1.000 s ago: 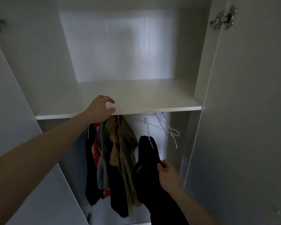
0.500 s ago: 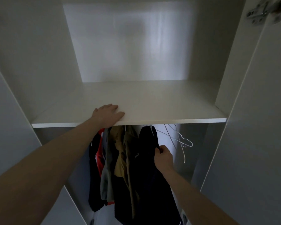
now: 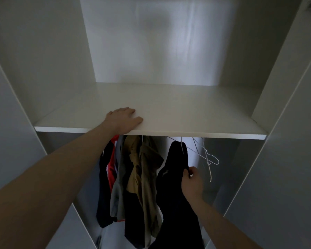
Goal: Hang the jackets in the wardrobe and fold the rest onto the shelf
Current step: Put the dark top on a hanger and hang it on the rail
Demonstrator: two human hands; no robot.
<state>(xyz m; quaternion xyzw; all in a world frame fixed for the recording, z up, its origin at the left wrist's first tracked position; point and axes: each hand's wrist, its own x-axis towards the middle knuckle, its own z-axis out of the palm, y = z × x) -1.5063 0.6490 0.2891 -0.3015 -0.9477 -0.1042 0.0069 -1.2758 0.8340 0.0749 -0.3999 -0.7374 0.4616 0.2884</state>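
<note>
The left hand (image 3: 123, 119) lies flat on the front edge of the white laminate wardrobe shelf (image 3: 187, 112), palm down with its fingers straight and spread slightly, holding nothing. The right hand (image 3: 191, 182) reaches up below the shelf and pinches the shoulder of a black jacket (image 3: 174, 180) between thumb and fingers. That jacket sits on a thin white wire hanger (image 3: 182, 147) whose neck rises to just under the shelf; whether the hook is on the rail cannot be told, since the shelf hides it.

To the left of the black jacket hangs an olive-tan jacket (image 3: 145, 169), its cloth bunched and folded over itself, touching the black one along its lower side. Further left come a grey garment (image 3: 118, 177) and then a dark jacket with red panels and white stripes (image 3: 109, 168), packed close together under the left hand.

To the right of the black jacket, several bare white wire hangers (image 3: 207, 155) dangle tilted at different angles, near the right hand but apart from it. The white wardrobe doors (image 3: 285, 159) stand open on both sides.
</note>
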